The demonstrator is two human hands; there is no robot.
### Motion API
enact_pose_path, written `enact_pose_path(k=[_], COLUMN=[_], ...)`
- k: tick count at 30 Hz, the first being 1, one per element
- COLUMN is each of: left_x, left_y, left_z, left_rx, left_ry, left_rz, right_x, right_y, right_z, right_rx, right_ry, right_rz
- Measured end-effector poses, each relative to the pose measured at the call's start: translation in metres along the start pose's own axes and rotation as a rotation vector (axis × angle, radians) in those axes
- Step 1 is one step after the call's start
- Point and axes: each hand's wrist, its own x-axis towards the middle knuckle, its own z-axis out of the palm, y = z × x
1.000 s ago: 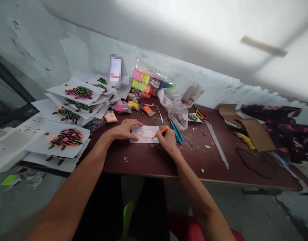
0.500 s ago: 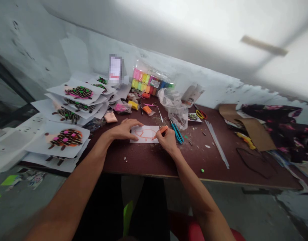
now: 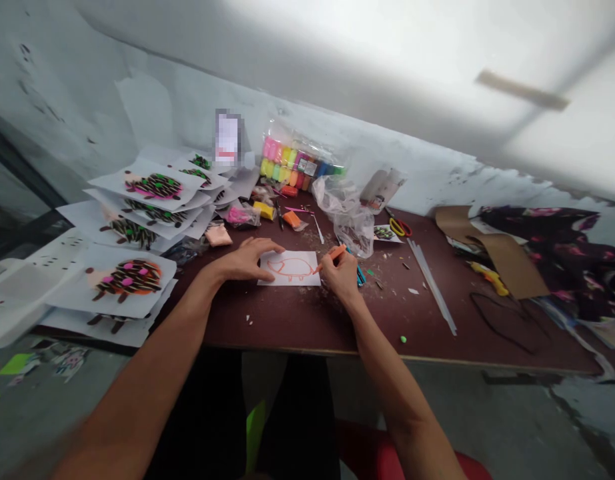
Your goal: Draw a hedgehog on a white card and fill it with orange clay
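Note:
A white sheet of paper (image 3: 289,268) lies on the dark red tabletop (image 3: 387,320), with an orange outline of a pig-like animal (image 3: 287,268) drawn on it. My left hand (image 3: 245,261) rests flat on the table, its fingertips on the sheet's left edge. My right hand (image 3: 341,275) grips an orange marker (image 3: 332,255), whose tip touches the sheet at the drawing's right end. Teal-handled scissors (image 3: 360,276) lie mostly hidden behind my right hand.
Stacked sheets with dark, pink-dotted clay pictures (image 3: 130,280) fill the table's left side. Behind stand a bag of coloured clay tubs (image 3: 297,161) and a crumpled plastic bag (image 3: 348,220). Red-handled scissors (image 3: 400,228), a long metal ruler (image 3: 431,287) and brown cardboard (image 3: 497,253) lie right.
My right hand has shifted right and up over the teal scissors, and the marker now leans further right. The view has tilted slightly. My left hand stays on the sheet.

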Motion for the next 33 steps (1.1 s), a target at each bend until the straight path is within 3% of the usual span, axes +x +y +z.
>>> enact_pose_path(k=[8, 18, 22, 27, 30, 33], left_x=[0.000, 0.007, 0.010, 0.010, 0.011, 0.012], left_y=[-0.001, -0.004, -0.014, -0.019, -0.018, -0.019], left_z=[0.003, 0.010, 0.013, 0.017, 0.017, 0.018], left_rx=[-0.084, -0.254, -0.143, 0.149, 0.199, 0.193], left_ry=[0.075, 0.427, 0.544, 0.504, 0.461, 0.445], left_rz=[-0.017, 0.011, -0.115, -0.247, -0.246, -0.245], right_x=[0.003, 0.003, 0.005, 0.009, 0.011, 0.013], right_y=[0.003, 0.010, 0.014, 0.020, 0.020, 0.017], right_z=[-0.004, 0.000, 0.000, 0.001, 0.000, -0.004], right_rx=[-0.021, 0.114, 0.166, 0.267, 0.294, 0.170], right_ry=[0.028, -0.027, -0.063, -0.138, -0.159, -0.099], right_rz=[0.043, 0.069, 0.091, 0.185, 0.229, 0.223])
